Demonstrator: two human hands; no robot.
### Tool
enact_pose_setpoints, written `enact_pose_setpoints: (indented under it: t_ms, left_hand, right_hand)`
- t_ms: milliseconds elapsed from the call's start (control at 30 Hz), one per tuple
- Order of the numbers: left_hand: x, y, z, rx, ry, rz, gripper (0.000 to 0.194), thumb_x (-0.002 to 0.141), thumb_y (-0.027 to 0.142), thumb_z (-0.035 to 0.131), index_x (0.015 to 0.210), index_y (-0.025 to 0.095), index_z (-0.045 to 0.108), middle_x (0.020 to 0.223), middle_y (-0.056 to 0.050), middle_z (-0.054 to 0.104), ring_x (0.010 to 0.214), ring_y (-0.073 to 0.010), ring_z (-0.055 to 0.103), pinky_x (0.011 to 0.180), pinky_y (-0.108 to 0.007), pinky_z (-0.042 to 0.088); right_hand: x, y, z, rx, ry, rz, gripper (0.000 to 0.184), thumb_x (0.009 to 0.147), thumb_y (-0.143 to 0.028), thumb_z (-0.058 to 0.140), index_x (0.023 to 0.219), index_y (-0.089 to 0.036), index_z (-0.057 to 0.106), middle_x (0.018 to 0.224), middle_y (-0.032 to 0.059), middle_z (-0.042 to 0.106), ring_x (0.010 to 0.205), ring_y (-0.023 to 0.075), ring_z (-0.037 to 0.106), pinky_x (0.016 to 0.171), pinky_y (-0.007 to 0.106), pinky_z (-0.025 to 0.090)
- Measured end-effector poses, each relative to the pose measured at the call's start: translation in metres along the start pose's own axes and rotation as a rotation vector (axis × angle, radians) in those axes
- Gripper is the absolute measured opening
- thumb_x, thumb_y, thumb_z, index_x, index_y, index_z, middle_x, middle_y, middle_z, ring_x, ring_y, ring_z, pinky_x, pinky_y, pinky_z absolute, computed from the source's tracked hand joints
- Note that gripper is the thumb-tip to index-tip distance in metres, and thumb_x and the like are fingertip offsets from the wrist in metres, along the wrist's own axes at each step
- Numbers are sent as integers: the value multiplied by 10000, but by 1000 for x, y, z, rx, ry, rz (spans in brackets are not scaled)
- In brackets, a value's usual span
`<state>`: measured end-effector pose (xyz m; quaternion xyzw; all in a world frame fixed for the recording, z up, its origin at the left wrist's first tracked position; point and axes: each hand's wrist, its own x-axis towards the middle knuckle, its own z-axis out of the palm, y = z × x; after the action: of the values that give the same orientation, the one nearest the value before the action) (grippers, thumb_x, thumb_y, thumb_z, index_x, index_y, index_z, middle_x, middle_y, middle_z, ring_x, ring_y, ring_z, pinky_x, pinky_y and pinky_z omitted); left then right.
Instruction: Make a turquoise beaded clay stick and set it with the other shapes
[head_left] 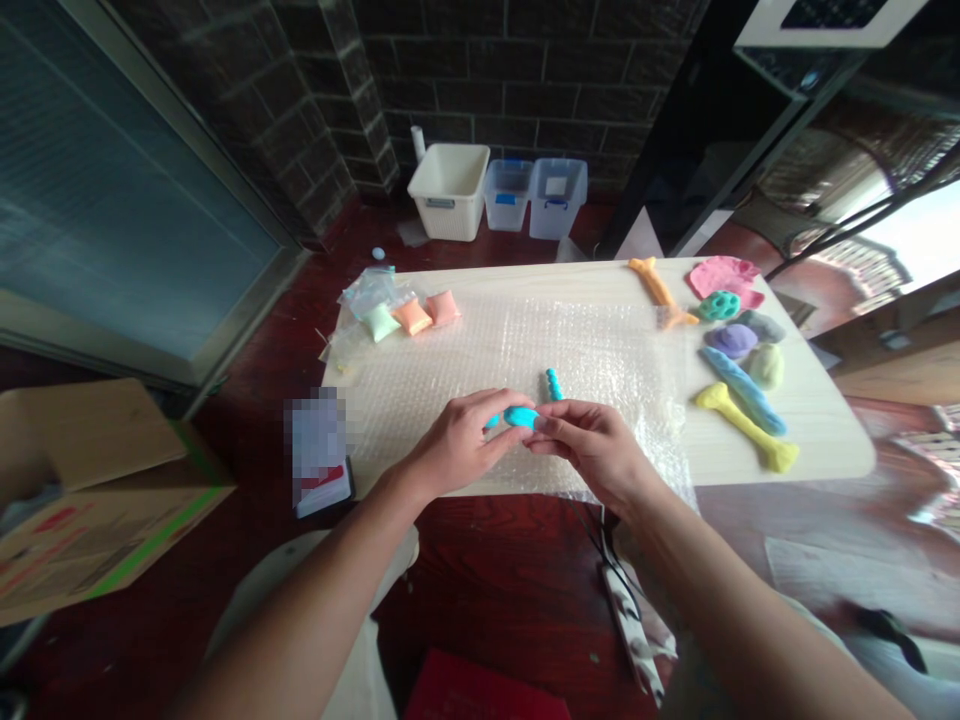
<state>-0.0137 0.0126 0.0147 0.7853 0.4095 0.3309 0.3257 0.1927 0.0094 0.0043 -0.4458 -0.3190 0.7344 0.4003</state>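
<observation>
- Holding a blue lump [520,416] with both hands, just above the bubble wrap [480,350] on the desk [832,440], near the wearer's side.
- Grip check: left hand [466,440] has thumb and finger clamped on the lump, right hand [600,450] is pinching its other end.
- Handling, my guess: light, soft, clay-like stuff, maybe a bit tacky, so it'd dent if you squeeze hard. I'd hold it by the ends with flat fingertips.
- There's a blue bit [492,421] by the left fingers too; can't tell if it's separate.
- Count time: one beaded strip [553,384] just beyond the right hand (beads too small to count for sure), three packets [413,317] far left.
- Right side: two bones [750,428], one pink piece [721,277], one holey ball [719,305], one blue stick [742,390], plus three lumps: purple [732,341], grey [761,325], pale yellow [766,366].
- Three bins [450,195] past the desk, fwiw.
</observation>
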Motion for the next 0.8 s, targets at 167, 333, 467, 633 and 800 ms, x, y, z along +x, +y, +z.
enact_pose_setpoints:
  t_ms: [167, 333, 467, 633, 800]
  left_hand:
    - [3, 1, 0, -174, 4, -124, 191, 1002, 289, 649, 1173, 238, 720, 1103, -18, 763, 983, -168, 696, 841, -275, 509]
    - [5, -2, -1, -360, 29, -231, 257, 1008, 426, 639, 1120, 205, 707, 1009, -30, 713, 922, -180, 648, 795, -281, 487]
    - [5, -1, -1, -396, -10, -257, 274, 1002, 451, 634, 1094, 202, 705, 970, -29, 690, 882, -179, 618, 772, -282, 476]
    - [4, 3, 4, -390, -22, -231, 247, 995, 425, 645, 1092, 206, 705, 997, -30, 696, 911, -183, 621, 816, -289, 477]
    - [4, 3, 3, -362, -18, -231, 240, 994, 416, 647, 1100, 206, 699, 964, -19, 676, 859, -168, 596, 766, -279, 463]
  right_hand:
    - [-3, 1, -1, -85, -19, -103, 358, 773, -412, 916, 1011, -171, 800, 827, 73, 818, 722, 171, 778, 737, 306, 656]
    - [-8, 4, -2, -348, -32, -417, 305, 851, -329, 863, 1132, -232, 796, 1026, 71, 831, 910, 209, 797, 865, 376, 665]
    - [-13, 6, 1, -493, 42, -504, 207, 880, -321, 824, 1062, -226, 805, 1024, 79, 832, 906, 227, 800, 859, 401, 674]
    - [-12, 7, 5, -457, 121, -476, 164, 790, -279, 863, 907, -196, 783, 829, 54, 797, 703, 172, 737, 661, 304, 618]
    - [-9, 2, 7, -357, 74, -408, 232, 761, -339, 893, 866, -184, 756, 774, 41, 762, 670, 148, 686, 632, 282, 570]
